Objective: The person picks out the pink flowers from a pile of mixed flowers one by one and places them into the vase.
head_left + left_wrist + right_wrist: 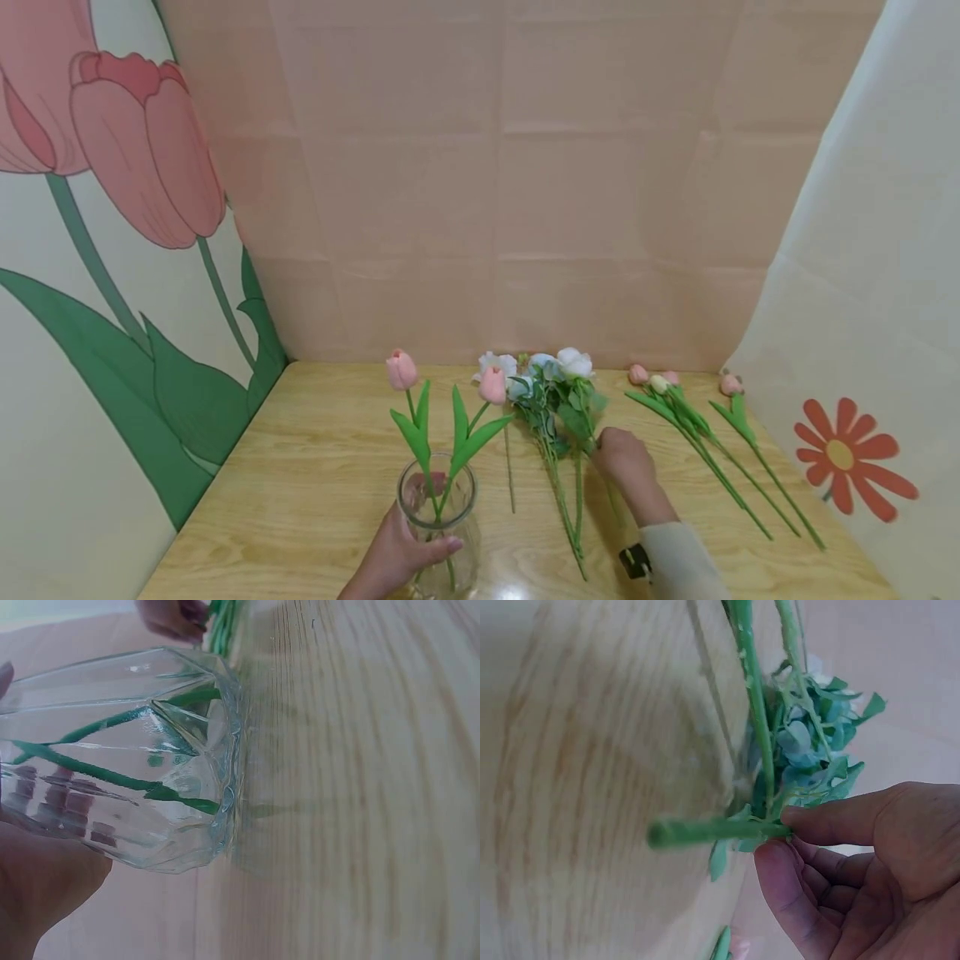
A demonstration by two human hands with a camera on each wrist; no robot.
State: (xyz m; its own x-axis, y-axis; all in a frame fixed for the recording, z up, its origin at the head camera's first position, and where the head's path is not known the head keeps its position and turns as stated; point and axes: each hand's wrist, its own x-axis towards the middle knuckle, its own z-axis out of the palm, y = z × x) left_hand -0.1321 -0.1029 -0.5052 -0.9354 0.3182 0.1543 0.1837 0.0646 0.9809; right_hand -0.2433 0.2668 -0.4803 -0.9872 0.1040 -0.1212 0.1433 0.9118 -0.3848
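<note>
My left hand (399, 542) grips a clear glass vase (467, 550) from its left side, the thumb across the front. In the left wrist view, the fingers show through the glass, and the faceted base of the vase stands at the table. Two pink tulips (492, 386) lean apart in it, their green stems (97, 775) crossing inside. Over the pile of leafy flowers, my right hand (626, 467) pinches a green flower stem (705, 832) between thumb and forefinger. The stem's cut end points at the right wrist camera. White flowers (575, 363) and pale blue ones top this pile.
On the right of the wooden table (300, 500) lie several tulips (658, 384), pink and cream, with one pink tulip (731, 384) apart from them. A pink backdrop (495, 208) closes off the back; printed flower sheets (900, 292) flank both sides.
</note>
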